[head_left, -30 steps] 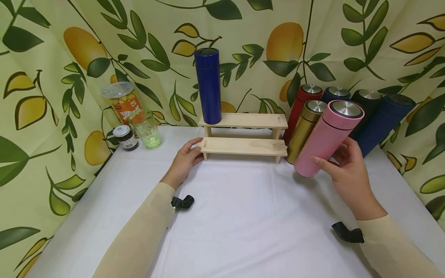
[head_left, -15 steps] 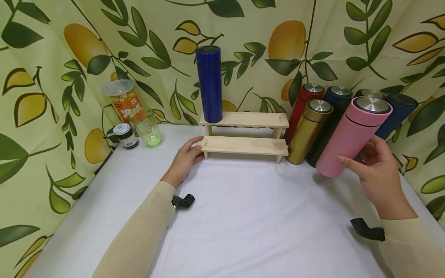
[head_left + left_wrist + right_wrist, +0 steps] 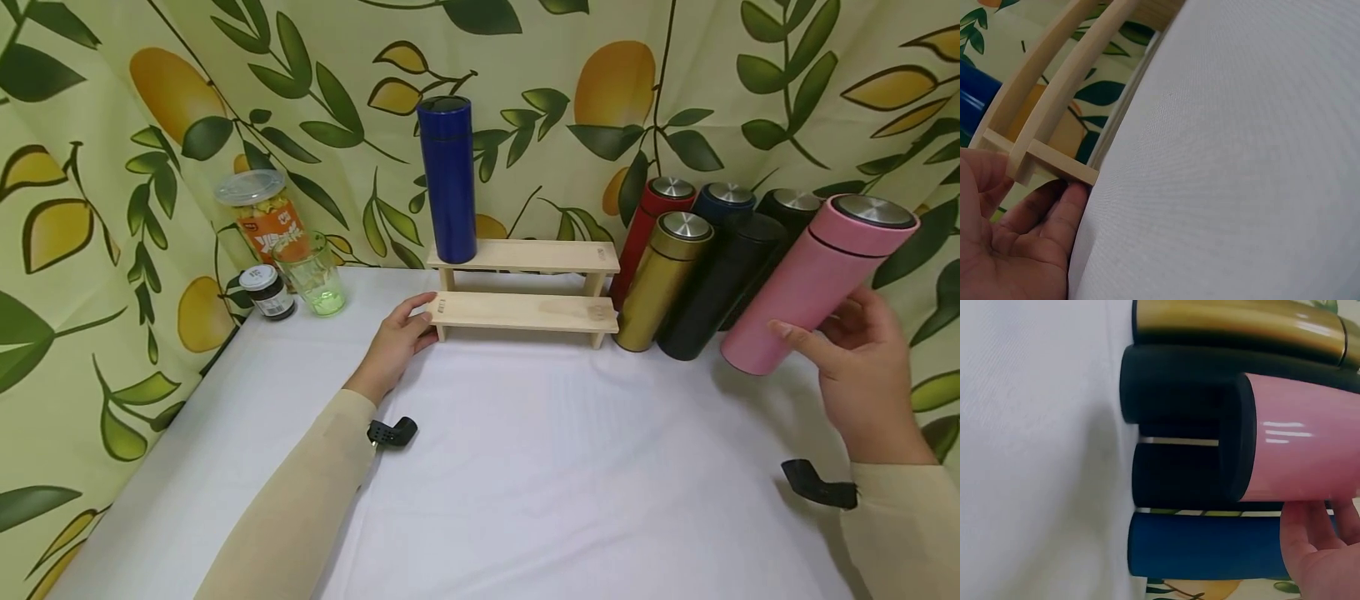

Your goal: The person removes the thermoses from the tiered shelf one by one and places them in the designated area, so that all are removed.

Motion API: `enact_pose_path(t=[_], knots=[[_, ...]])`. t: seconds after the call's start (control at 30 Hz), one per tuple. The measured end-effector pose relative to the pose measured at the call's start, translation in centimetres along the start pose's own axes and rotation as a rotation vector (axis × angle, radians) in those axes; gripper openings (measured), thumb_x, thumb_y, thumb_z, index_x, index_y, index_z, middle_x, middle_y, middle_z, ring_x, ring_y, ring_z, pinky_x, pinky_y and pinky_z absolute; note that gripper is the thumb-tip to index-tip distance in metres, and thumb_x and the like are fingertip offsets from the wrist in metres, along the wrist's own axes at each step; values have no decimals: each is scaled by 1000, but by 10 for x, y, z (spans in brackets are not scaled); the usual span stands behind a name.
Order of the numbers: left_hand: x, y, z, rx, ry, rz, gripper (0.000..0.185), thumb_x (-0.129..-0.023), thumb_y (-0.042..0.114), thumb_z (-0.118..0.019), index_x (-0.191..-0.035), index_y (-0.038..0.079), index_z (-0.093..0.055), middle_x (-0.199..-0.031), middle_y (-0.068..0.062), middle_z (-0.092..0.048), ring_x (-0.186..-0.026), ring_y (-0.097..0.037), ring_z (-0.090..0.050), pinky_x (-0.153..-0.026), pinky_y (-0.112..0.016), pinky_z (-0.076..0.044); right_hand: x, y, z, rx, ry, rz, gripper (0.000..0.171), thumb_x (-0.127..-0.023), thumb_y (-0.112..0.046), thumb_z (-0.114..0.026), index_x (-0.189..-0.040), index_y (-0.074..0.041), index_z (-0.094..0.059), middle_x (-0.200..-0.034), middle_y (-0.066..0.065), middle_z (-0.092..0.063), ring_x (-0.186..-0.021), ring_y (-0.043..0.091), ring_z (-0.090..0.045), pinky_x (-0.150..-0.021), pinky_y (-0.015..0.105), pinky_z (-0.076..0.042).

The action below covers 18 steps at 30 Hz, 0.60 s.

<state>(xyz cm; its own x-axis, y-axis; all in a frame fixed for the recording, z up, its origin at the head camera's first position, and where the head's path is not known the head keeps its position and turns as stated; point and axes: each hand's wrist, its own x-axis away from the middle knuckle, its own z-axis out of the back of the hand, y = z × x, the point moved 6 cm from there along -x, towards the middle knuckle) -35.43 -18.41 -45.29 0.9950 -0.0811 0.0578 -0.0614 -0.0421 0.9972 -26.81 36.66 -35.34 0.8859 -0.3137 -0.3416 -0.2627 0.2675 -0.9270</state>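
Note:
A pink thermos bottle [image 3: 813, 287] with a steel-topped lid tilts in my right hand [image 3: 870, 358], held off the table; the right wrist view shows its dark base [image 3: 1238, 437] hanging in front of the other bottles. My left hand [image 3: 397, 342] grips the left end of a two-step wooden rack [image 3: 525, 311], thumb at the lower plank's end and fingers by its leg [image 3: 1063, 164]. A dark blue bottle [image 3: 447, 179] stands on the upper step's left end. Right of the rack stand a gold bottle [image 3: 663, 283], a black bottle [image 3: 716, 287] and a red bottle [image 3: 647, 242].
Behind the black bottle are a navy bottle [image 3: 722, 200] and another dark bottle [image 3: 787, 204]. A blue bottle [image 3: 1210, 547] shows in the right wrist view. At the left back stand a snack jar [image 3: 266, 221], a green glass [image 3: 313, 275] and a small dark jar [image 3: 267, 293].
My right hand has carried the pink bottle rightward, past the gold and black bottles, uncovering the black one. My left hand has stayed on the rack.

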Motion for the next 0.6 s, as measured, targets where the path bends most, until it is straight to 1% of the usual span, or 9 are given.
enact_pose_path(t=[0.1, 0.23, 0.33, 0.43, 0.47, 0.6], knots=[[1, 1, 0, -3, -4, 2, 47, -118, 15, -50, -165, 16, -48, -165, -21, -43, -143, -32, -54, -112, -38, -52, -2, 6, 4, 3, 35, -40, 77, -96, 3, -83, -161, -24, -52, -145, -2, -56, -121, 11, -55, -88, 8, -48], [0, 1, 0, 0, -4, 4, 47, -118, 15, -49, -165, 16, -48, -166, -21, -42, -143, -32, -54, -112, -38, -52, -5, 18, 9, -6, 83, -104, 78, -96, 0, -84, -161, -26, -50, -141, -6, -55, -119, 9, -55, -90, 7, -48], [-1, 0, 0, 5, -3, 6, 47, -118, 15, -49, -165, 16, -48, -167, -21, -41, -144, -32, -53, -113, -38, -51, -7, 28, 9, -83, 91, -138, 77, -94, 3, -85, -157, -25, -51, -134, -7, -56, -113, 8, -58, -88, 6, -48], [-1, 0, 0, 4, -1, 9, 47, -118, 15, -49, -165, 16, -48, -167, -22, -41, -144, -33, -53, -113, -39, -51, -8, 37, 7, -168, 72, -160, 76, -92, 6, -86, -154, -24, -53, -130, -6, -58, -108, 8, -60, -85, 5, -49], [0, 0, 0, 4, 1, 10, 47, -118, 14, -49, -165, 16, -48, -166, -22, -41, -144, -33, -53, -113, -39, -51, -8, 40, 6, -180, 63, -171, 76, -91, 5, -86, -153, -24, -53, -130, -6, -59, -107, 8, -61, -83, 5, -50], [-1, -1, 1, -2, 8, 12, 47, -118, 15, -50, -165, 16, -48, -166, -22, -41, -143, -33, -54, -113, -38, -51, -8, 47, 2, -91, 29, -205, 76, -92, -2, -89, -153, -27, -51, -132, -8, -56, -109, 6, -58, -81, 5, -49]])
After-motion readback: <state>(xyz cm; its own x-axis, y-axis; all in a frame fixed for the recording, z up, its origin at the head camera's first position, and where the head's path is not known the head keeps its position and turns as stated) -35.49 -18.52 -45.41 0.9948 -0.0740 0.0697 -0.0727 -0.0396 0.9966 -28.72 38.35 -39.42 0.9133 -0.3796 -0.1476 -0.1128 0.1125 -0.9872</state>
